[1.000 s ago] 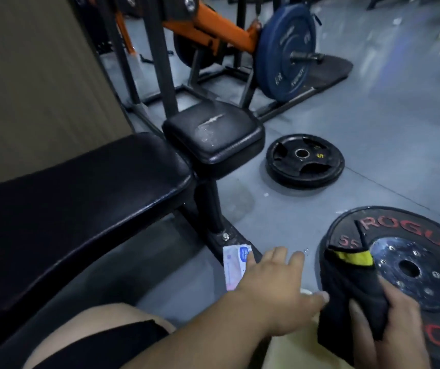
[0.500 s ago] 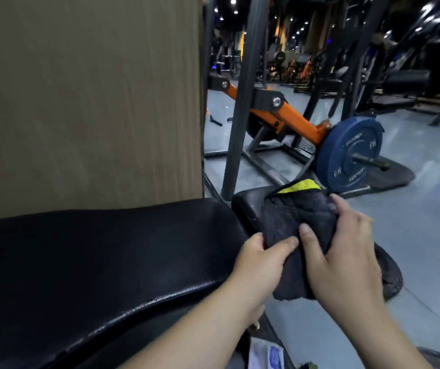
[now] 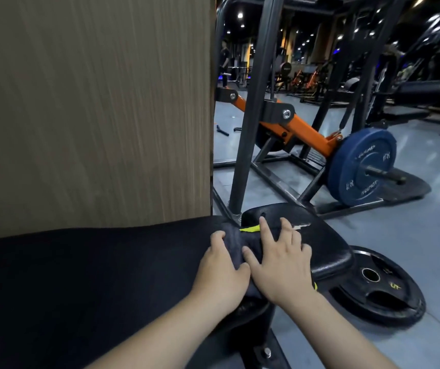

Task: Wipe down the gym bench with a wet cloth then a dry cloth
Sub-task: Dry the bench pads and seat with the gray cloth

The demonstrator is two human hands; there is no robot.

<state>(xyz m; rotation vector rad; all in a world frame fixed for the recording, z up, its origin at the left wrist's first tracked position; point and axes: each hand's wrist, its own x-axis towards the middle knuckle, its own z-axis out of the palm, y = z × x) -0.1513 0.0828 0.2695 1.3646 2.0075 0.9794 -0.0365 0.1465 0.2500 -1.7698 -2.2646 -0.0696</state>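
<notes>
Cloth: our dark cloth [image 3: 233, 245] with its yellow edge lies at centre frame, where the bench's long pad [image 3: 93, 275] meets the small seat pad [image 3: 328, 246].
Left hand [image 3: 221, 270]: we curl the fingers together over the cloth's left edge, gripping it.
Right hand [image 3: 282, 265]: fingers spread, pressing flat on the cloth.
Floor: 1 black weight plate [image 3: 384, 296] at lower right, just beside the seat pad.

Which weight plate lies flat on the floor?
The black plate, beside the seat pad; the blue plate stands upright on a bar.
</notes>
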